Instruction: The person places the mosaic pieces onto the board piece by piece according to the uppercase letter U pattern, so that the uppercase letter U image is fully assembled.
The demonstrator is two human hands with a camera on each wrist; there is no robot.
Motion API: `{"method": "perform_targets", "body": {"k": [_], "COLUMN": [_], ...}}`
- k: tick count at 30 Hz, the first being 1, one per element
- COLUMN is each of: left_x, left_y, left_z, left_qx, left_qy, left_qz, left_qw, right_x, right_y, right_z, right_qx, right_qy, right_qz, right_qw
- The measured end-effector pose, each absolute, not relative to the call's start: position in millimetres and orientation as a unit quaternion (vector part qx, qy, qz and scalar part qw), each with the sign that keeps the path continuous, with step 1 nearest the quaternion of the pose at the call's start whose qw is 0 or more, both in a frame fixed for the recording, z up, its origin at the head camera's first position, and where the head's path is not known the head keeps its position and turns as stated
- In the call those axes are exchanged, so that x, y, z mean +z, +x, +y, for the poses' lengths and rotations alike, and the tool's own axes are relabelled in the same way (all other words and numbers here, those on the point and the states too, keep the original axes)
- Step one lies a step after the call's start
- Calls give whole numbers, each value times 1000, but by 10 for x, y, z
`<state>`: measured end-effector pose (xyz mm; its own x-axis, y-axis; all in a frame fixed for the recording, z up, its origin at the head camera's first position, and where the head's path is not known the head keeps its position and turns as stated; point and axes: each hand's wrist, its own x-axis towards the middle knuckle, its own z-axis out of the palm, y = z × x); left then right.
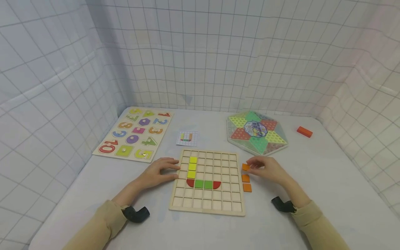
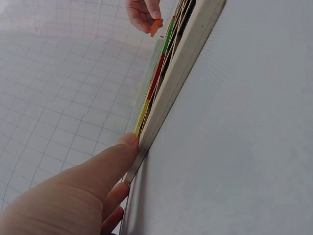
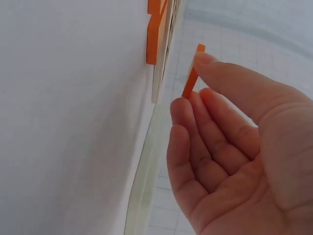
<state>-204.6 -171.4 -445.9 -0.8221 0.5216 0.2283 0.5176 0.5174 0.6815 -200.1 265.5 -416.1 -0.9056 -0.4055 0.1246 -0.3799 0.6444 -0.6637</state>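
A wooden grid board (image 1: 207,211) lies in the middle of the table in the head view. On it, three yellow square tiles (image 1: 192,167) form a column, above a row of two green tiles (image 1: 203,184) between two curved red tiles (image 1: 217,185). My left hand (image 1: 160,172) touches the board's left edge, its thumb (image 2: 128,140) against the rim in the left wrist view. Beyond the right edge, my right hand (image 1: 268,169) pinches an orange square tile (image 3: 193,73) between thumb and fingers, raised off the table. Two more orange tiles (image 1: 246,178) lie beside the board.
Back left lies a wooden number puzzle (image 1: 141,130) with knobbed pieces. A small pattern card (image 1: 187,142) sits behind the board. Back right are a hexagonal star-patterned game box (image 1: 257,141) and a red block (image 1: 304,132). White grid-patterned sheets (image 1: 200,52) enclose the table's back and sides.
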Motion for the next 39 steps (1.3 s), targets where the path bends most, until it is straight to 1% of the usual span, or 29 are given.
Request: {"method": "perform_targets", "body": {"k": [4, 10, 19, 30, 39], "left_x": [-4456, -4466, -4491, -4476, -4479], "left_y": [-2045, -2044, -2047, -2052, -2058], "left_z": [-1718, -1720, -1722, -1721, -1736], "left_qx": [390, 393, 395, 392, 393], "left_qy": [300, 298, 294, 297, 301], "left_qz": [871, 870, 870, 870, 869], "left_qw": [1, 4, 5, 5, 3], "right_x": [-4133, -4091, -4079, -4128, -4182], "right_y": [-1993, -1990, -2040, -2093, -2134], "right_z": [2518, 2307, 2035, 1813, 1766], "right_qx": [-374, -371, -362, -346, -329], "right_qy": [-233, -255, -301, -317, -323], "right_qz": [898, 893, 881, 876, 879], "right_qw": [10, 16, 44, 110, 119]}}
